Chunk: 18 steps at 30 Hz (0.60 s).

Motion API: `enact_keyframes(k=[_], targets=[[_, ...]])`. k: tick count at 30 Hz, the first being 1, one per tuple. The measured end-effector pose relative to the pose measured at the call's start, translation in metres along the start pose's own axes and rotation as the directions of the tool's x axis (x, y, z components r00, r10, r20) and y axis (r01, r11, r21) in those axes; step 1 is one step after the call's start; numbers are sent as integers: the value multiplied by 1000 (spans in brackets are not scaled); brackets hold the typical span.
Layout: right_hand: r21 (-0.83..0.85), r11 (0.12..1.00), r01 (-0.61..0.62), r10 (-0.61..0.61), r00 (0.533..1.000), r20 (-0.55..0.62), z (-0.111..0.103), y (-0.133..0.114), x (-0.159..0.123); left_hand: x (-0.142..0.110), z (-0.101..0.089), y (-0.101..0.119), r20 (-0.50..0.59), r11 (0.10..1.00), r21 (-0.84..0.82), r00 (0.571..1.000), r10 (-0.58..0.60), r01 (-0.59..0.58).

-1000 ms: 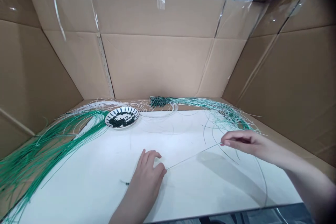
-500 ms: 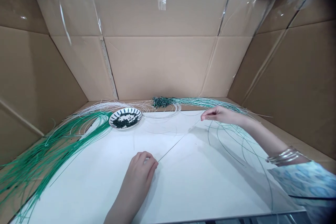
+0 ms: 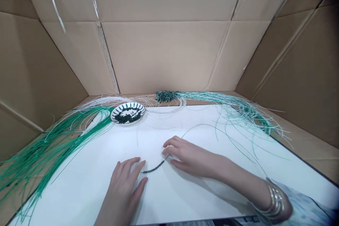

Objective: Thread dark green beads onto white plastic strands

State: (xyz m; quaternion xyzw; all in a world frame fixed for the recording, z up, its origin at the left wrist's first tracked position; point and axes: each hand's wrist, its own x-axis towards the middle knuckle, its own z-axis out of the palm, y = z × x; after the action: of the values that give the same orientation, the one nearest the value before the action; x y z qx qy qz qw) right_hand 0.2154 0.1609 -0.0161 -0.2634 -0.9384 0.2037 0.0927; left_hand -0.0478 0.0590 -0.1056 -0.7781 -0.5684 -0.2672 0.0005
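A short row of small dark beads [image 3: 154, 168] sits on a thin thread, curving across the white board between my hands. Left of the beads, my left hand [image 3: 126, 180] rests low with its fingers apart, the index fingertip close to the thread's end. My right hand [image 3: 182, 153] is over the thread on the other side. Its thumb and fingers are spread, and the thread runs beneath the fingertips. Beyond it, the thin green thread [image 3: 201, 124] arcs up and right. Whether a fingertip presses the thread is hard to see.
A white plate with a striped rim [image 3: 113, 117] holds many dark green beads. Green strands [image 3: 60, 141] spread along the left edge. A bundle of beaded strands [image 3: 166, 96] lies at the back, trailing right. Cardboard walls [image 3: 164, 56] enclose the white board [image 3: 212, 201].
My right hand has come down and left from the far right toward the left hand. The taut thread is now slack and curved, with the beads visible. Both hands have spread their fingers.
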Motion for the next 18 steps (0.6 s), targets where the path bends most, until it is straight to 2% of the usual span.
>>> enact_keyframes(k=[3, 6, 9, 12, 13, 15, 17, 18], targets=[[15, 999, -45, 46, 998, -49, 21, -11, 5, 7, 7, 6, -13, 998, -57, 1000, -7, 7], [70, 994, -83, 89, 992, -92, 28, -20, 5, 10, 6, 12, -14, 988, -148, 999, -38, 36], [193, 975, -115, 138, 984, -114, 25, -30, 1, 10, -8, 17, 17, 965, -246, 996, -90, 91], [350, 926, -142, 196, 973, -123, 20, -42, -3, 8, -31, 28, 54, 921, -342, 982, -182, 190], [396, 907, -141, 206, 970, -128, 19, -47, -4, 7, -39, 34, 55, 887, -396, 970, -236, 238], [468, 875, -127, 216, 966, -143, 18, -57, -6, 4, -55, 45, 64, 739, -577, 921, -383, 348], [539, 836, -107, 230, 959, -166, 19, -69, -8, 1, -66, 55, 55, 623, -682, 876, -478, 383], [584, 806, -96, 241, 954, -177, 19, -75, -9, 0, -70, 59, 47, 594, -707, 863, -503, 385]])
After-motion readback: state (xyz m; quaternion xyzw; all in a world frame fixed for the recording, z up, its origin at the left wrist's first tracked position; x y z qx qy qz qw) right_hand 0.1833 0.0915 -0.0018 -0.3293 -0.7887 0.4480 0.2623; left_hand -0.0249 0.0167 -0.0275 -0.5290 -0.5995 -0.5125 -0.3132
